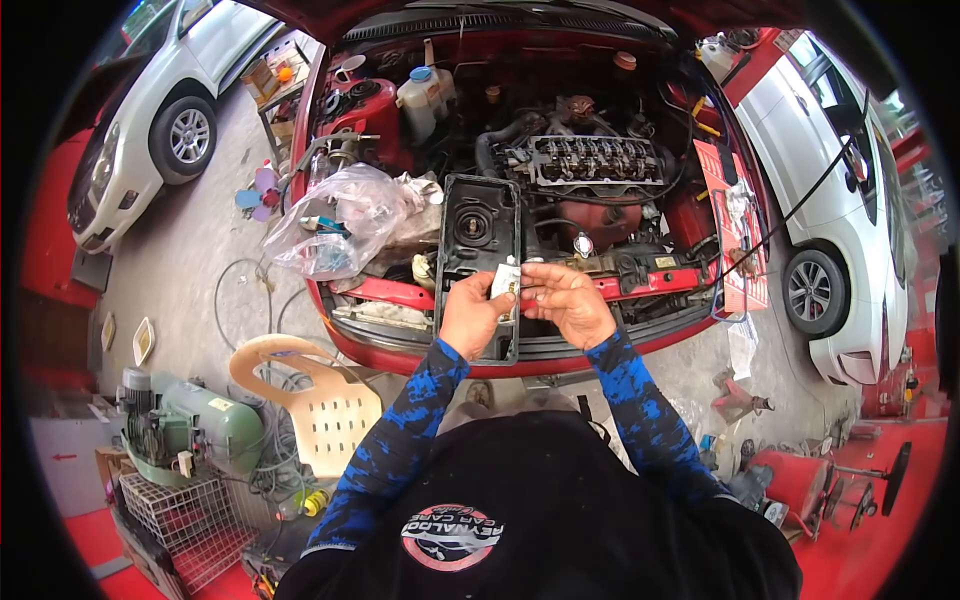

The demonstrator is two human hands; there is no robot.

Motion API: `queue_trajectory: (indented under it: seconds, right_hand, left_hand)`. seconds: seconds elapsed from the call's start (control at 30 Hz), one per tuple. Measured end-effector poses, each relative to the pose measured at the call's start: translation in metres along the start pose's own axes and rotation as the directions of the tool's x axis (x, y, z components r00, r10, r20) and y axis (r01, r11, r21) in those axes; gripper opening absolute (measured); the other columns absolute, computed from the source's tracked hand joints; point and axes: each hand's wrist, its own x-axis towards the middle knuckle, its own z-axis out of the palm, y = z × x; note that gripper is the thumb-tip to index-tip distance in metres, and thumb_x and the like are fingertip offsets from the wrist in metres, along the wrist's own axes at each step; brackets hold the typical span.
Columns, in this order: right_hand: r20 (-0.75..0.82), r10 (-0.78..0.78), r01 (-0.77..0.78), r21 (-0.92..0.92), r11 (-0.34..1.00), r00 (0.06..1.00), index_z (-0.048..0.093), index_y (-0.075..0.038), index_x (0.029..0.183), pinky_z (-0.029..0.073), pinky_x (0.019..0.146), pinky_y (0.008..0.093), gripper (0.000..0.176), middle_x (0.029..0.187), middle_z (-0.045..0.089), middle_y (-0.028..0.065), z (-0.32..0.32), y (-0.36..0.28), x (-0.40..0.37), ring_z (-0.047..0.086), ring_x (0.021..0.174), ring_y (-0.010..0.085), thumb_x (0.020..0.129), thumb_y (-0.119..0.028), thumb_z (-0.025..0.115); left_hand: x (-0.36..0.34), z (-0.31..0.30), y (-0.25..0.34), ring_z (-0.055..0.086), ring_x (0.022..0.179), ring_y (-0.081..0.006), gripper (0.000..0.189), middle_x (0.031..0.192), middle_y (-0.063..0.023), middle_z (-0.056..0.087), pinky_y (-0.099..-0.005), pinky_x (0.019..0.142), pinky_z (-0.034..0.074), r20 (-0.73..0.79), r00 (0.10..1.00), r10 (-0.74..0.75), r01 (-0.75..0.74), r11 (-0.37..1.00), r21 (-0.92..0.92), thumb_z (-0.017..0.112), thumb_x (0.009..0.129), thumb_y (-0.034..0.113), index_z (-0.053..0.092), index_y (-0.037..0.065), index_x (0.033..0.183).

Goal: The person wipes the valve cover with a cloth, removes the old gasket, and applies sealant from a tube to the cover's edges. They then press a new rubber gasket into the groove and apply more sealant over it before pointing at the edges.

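Observation:
My left hand (474,312) is closed on a small white packet or tube (507,277) with some print on it, pinched between thumb and fingers. Fingertips of my right hand (570,302) are drawn together at the right edge of the same packet and seem to grip it. Both hands are over the lower part of a long black valve cover (471,225), which rests across the front of the open engine bay. Behind it, the engine's cylinder head (592,160) is uncovered, with its valve gear showing.
Left of the cover lies a clear plastic bag (345,220) with items inside. A red slotted tray (733,230) rests on the right fender. Nearby are a tan plastic chair (340,425), a green compressor (220,425), hoses and white cars (835,210) on both sides.

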Motion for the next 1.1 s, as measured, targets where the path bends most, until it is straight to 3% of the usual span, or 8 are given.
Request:
queue_trajectory:
  seconds: [0.07,0.13,0.23,0.53,0.67,0.8,1.0,1.1]
  right_hand:
    - [-0.015,0.025,-0.024,0.034,0.999,1.000,0.056,-0.001,0.135,0.055,0.084,0.0362,0.055,0.121,0.063,0.0071,0.003,0.012,-0.004,0.063,0.100,0.0159,0.081,0.008,0.057]
    - [-0.011,0.016,-0.013,0.208,0.978,1.000,0.054,-0.002,0.137,0.053,0.084,0.0367,0.060,0.121,0.061,0.0033,0.008,0.024,-0.004,0.062,0.099,0.0154,0.079,0.008,0.057]
    - [-0.093,0.006,0.021,0.297,0.955,0.996,0.054,-0.003,0.139,0.049,0.080,0.0356,0.064,0.117,0.059,0.0008,0.016,0.039,0.005,0.058,0.093,0.0143,0.075,0.008,0.057]
    - [-0.129,-0.032,0.083,0.410,0.908,0.991,0.051,-0.002,0.141,0.047,0.082,0.0342,0.068,0.118,0.058,0.0027,0.025,0.050,-0.001,0.057,0.095,0.0144,0.074,0.009,0.056]
    - [0.031,-0.233,0.216,0.274,0.937,0.972,0.053,0.003,0.138,0.051,0.085,0.0345,0.066,0.122,0.058,0.0074,0.052,0.007,-0.021,0.059,0.101,0.0167,0.073,0.009,0.060]
    - [0.085,-0.375,0.364,-0.507,0.781,0.923,0.052,-0.004,0.143,0.048,0.081,0.0252,0.071,0.121,0.049,0.0045,-0.001,-0.039,0.005,0.052,0.095,0.0143,0.074,0.012,0.053]
    - [-0.010,-0.350,0.141,-0.904,0.404,0.937,0.036,-0.012,0.154,0.047,0.081,0.0259,0.094,0.128,0.048,0.0086,-0.124,-0.006,0.143,0.049,0.098,0.0208,0.064,0.016,0.042]
    - [0.044,-0.366,0.206,-0.886,0.416,0.930,0.036,-0.010,0.153,0.046,0.089,0.0289,0.092,0.133,0.048,0.0143,-0.152,0.020,0.206,0.052,0.107,0.0283,0.065,0.015,0.042]
  left_hand:
    - [0.001,-0.001,-0.004,0.066,0.088,-0.0111,0.025,0.104,-0.0086,0.071,-0.0279,0.075,0.054,-0.005,1.000,0.010,-0.010,0.999,0.051,0.065,0.088,-0.005,0.066,-0.007,0.113]
    - [0.002,0.005,-0.008,0.068,0.084,-0.0183,0.030,0.100,-0.0119,0.072,-0.0305,0.076,0.054,-0.132,0.936,0.325,-0.222,0.840,0.496,0.066,0.084,-0.003,0.066,-0.006,0.114]
    - [0.000,0.009,0.001,0.069,0.085,-0.0309,0.034,0.099,-0.0186,0.070,-0.0359,0.077,0.054,-0.056,0.847,0.529,-0.331,0.605,0.724,0.067,0.081,-0.001,0.066,-0.004,0.115]
    - [0.016,-0.005,-0.017,0.064,0.081,-0.0390,0.038,0.087,-0.0199,0.063,-0.0456,0.074,0.053,0.094,0.765,0.637,-0.378,0.327,0.866,0.065,0.081,0.003,0.064,-0.003,0.118]
    - [0.015,-0.028,-0.041,0.064,0.090,-0.0433,0.037,0.094,-0.0228,0.066,-0.0460,0.079,0.053,-0.044,0.898,0.438,-0.220,0.533,0.817,0.065,0.081,0.003,0.064,-0.004,0.117]
    - [0.001,-0.057,-0.072,0.068,0.094,-0.0274,0.031,0.103,-0.0185,0.069,-0.0356,0.084,0.052,-0.353,0.911,0.214,-0.041,0.898,0.439,0.063,0.084,0.001,0.064,-0.004,0.115]
    - [-0.025,-0.101,-0.113,0.063,0.097,-0.0167,0.033,0.107,-0.0113,0.068,-0.0294,0.088,0.049,-0.551,0.815,0.176,0.024,0.941,0.337,0.060,0.090,-0.001,0.060,-0.006,0.122]
    - [-0.033,-0.100,-0.108,0.062,0.098,-0.0149,0.032,0.108,-0.0101,0.067,-0.0277,0.088,0.048,-0.582,0.812,0.050,0.067,0.982,0.178,0.058,0.092,-0.002,0.059,-0.007,0.124]
